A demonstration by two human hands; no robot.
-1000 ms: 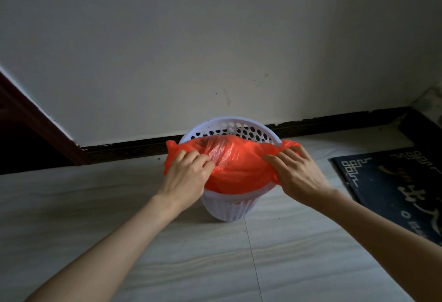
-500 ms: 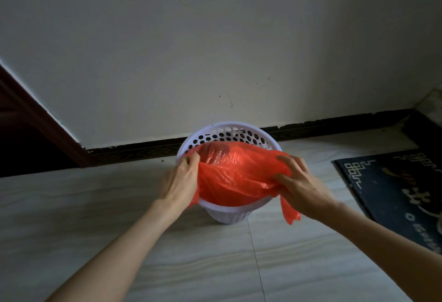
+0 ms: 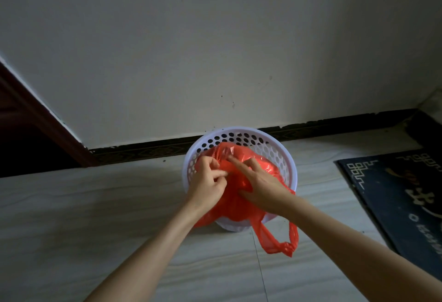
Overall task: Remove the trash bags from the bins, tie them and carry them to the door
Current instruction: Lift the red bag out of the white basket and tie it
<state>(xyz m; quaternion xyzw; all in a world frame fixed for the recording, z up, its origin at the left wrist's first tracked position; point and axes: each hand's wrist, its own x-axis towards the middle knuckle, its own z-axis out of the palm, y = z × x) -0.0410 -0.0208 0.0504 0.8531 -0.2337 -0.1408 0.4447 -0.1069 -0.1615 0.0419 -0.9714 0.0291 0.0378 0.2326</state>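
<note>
A white perforated plastic bin [image 3: 282, 158] stands on the floor against the wall. An orange trash bag [image 3: 270, 170] sits inside it, bunched toward the middle. My left hand [image 3: 208, 182] pinches gathered bag plastic near the bin's left side. Beside it, my right hand [image 3: 258, 182] presses on the bag with fingers spread over the bunched top. One bag handle loop [image 3: 279, 242] hangs outside the bin's front rim, below my right wrist. The bag's contents are hidden.
A dark doormat [image 3: 394, 206] with white characters lies on the floor to the right. A black baseboard [image 3: 143, 151] runs along the pale wall. A dark red door frame [image 3: 43, 119] rises at the left. Pale floor tiles [image 3: 95, 218] surround the bin.
Both hands have moved from the bin's opposite rims to its middle, pulling the bag off the rim and bunching it. A handle loop now dangles over the front.
</note>
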